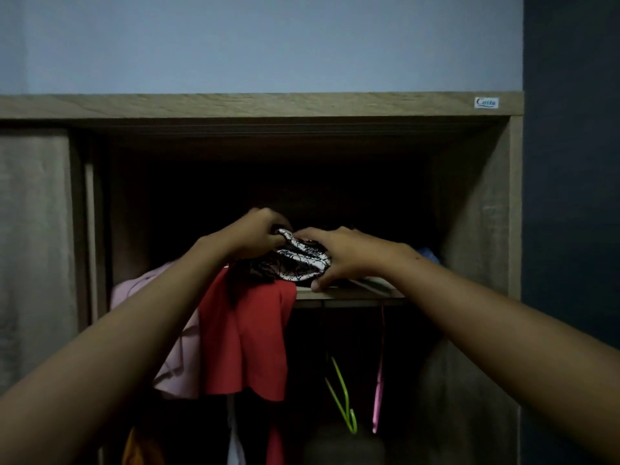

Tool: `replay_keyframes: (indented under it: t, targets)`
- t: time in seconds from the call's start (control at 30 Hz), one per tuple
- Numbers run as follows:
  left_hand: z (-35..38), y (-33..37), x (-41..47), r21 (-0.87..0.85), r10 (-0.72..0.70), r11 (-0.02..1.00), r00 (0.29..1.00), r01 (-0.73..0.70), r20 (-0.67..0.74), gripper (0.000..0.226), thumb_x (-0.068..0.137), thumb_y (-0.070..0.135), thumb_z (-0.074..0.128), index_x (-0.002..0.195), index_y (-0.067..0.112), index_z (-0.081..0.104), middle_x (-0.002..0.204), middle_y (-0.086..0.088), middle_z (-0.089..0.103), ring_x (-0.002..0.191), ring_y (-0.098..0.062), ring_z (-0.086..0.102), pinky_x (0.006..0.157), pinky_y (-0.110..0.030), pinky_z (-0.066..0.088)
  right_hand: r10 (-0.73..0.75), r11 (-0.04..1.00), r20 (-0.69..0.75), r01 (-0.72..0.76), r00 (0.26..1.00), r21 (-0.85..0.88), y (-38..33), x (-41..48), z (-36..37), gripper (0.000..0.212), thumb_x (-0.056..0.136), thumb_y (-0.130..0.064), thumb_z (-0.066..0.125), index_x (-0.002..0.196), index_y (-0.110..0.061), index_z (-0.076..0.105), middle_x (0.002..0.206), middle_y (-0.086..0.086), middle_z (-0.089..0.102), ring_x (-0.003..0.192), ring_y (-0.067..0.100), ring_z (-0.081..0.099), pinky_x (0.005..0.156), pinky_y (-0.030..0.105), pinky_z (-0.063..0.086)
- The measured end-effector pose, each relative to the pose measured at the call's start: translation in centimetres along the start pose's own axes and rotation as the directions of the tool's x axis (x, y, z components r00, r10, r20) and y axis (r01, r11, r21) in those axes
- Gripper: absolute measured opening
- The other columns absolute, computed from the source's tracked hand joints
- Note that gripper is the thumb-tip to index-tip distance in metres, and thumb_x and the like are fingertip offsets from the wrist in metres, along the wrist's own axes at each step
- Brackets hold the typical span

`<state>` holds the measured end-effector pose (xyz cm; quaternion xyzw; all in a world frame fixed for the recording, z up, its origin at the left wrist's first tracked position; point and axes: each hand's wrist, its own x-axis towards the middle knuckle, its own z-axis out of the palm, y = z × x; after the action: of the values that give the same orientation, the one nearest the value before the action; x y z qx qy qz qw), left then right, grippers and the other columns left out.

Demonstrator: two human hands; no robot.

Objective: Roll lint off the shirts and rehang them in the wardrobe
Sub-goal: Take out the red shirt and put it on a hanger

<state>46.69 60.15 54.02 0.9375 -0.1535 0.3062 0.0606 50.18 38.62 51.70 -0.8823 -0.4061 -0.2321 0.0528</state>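
Both my arms reach up into the open wardrobe (483, 203). A bunched black-and-white patterned garment (298, 260) lies on the upper shelf (349, 293), at its front edge. My left hand (258, 233) grips the garment's top left fold. My right hand (342, 253) lies over its right side, fingers curled round the cloth and thumb at the shelf edge. A red garment (248, 340) and a pink one (174, 350) hang down over the shelf front below my left hand.
A green hanger (342, 397) and a pink hanger (379, 380) hang bare under the shelf. A blue cloth (429, 255) lies at the shelf's right end. Orange, white and red clothes hang low on the left. A closed door panel (33, 246) is left.
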Motion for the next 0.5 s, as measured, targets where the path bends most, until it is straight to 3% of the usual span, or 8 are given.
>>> replay_keyframes:
  t: [0.1, 0.2, 0.27, 0.33, 0.43, 0.5]
  targets:
    - [-0.4, -0.2, -0.5, -0.035, -0.001, 0.999, 1.000, 0.001, -0.007, 0.025, 0.089, 0.014, 0.064, 0.110, 0.019, 0.076, 0.103, 0.000, 0.077, 0.096, -0.014, 0.069, 0.085, -0.028, 0.053, -0.023, 0.999, -0.091, 0.021, 0.996, -0.027, 0.0, 0.5, -0.2, 0.050, 0.075, -0.037, 0.077, 0.119, -0.041, 0.054, 0.105, -0.009, 0.070, 0.099, 0.011, 0.063, 0.084, 0.032, 0.053]
    - [-0.9, 0.1, -0.8, -0.056, 0.004, 0.998, 1.000, -0.005, -0.025, 0.021, 0.092, 0.033, 0.065, 0.106, 0.023, 0.076, 0.096, 0.001, 0.077, 0.088, -0.012, 0.070, 0.081, -0.033, 0.055, 0.073, 0.990, -0.196, -0.047, 0.978, 0.130, 0.8, 1.8, -0.6, 0.013, 0.076, -0.028, 0.072, 0.083, -0.031, 0.062, 0.084, -0.005, 0.070, 0.085, 0.016, 0.069, 0.068, 0.031, 0.054]
    - [-0.9, 0.6, -1.2, -0.108, -0.019, 0.994, 1.000, 0.017, -0.023, 0.038, 0.087, 0.059, 0.063, 0.104, 0.027, 0.074, 0.091, 0.006, 0.075, 0.085, -0.008, 0.069, 0.079, -0.034, 0.055, 0.181, 0.951, -0.238, -0.108, 0.954, 0.289, 1.9, 2.9, -1.0, 0.012, 0.076, -0.022, 0.073, 0.083, -0.027, 0.065, 0.083, -0.004, 0.071, 0.080, 0.017, 0.069, 0.065, 0.027, 0.052]
    - [-0.4, 1.1, -1.7, -0.097, -0.031, 0.995, 0.999, 0.034, 0.036, 0.058, 0.073, 0.075, 0.067, 0.110, 0.030, 0.067, 0.096, 0.011, 0.072, 0.089, -0.006, 0.067, 0.080, -0.028, 0.054, 0.277, 0.904, -0.255, -0.161, 0.926, 0.397, 2.8, 3.7, -1.2, 0.015, 0.081, -0.021, 0.072, 0.096, -0.021, 0.069, 0.092, -0.002, 0.072, 0.084, 0.016, 0.068, 0.073, 0.030, 0.055]
    - [0.9, 1.3, -1.7, 0.087, -0.047, 0.996, 0.987, 0.034, 0.155, 0.087, 0.059, 0.072, 0.081, 0.127, 0.026, 0.051, 0.120, 0.002, 0.067, 0.109, -0.016, 0.064, 0.092, -0.027, 0.051, 0.327, 0.898, -0.262, -0.212, 0.908, 0.386, 3.8, 4.8, -0.9, 0.023, 0.087, -0.022, 0.066, 0.110, -0.021, 0.068, 0.106, 0.002, 0.070, 0.096, 0.019, 0.066, 0.083, 0.031, 0.053]
    - [1.5, 0.9, -1.1, 0.174, -0.084, 0.983, 0.981, 0.053, 0.177, 0.093, 0.061, 0.063, 0.086, 0.132, 0.019, 0.046, 0.132, -0.007, 0.063, 0.118, -0.025, 0.062, 0.097, -0.030, 0.051, 0.339, 0.895, -0.256, -0.226, 0.905, 0.385, 3.8, 5.2, -0.7, 0.023, 0.089, -0.021, 0.063, 0.112, -0.020, 0.068, 0.109, 0.004, 0.070, 0.099, 0.021, 0.066, 0.084, 0.031, 0.053]
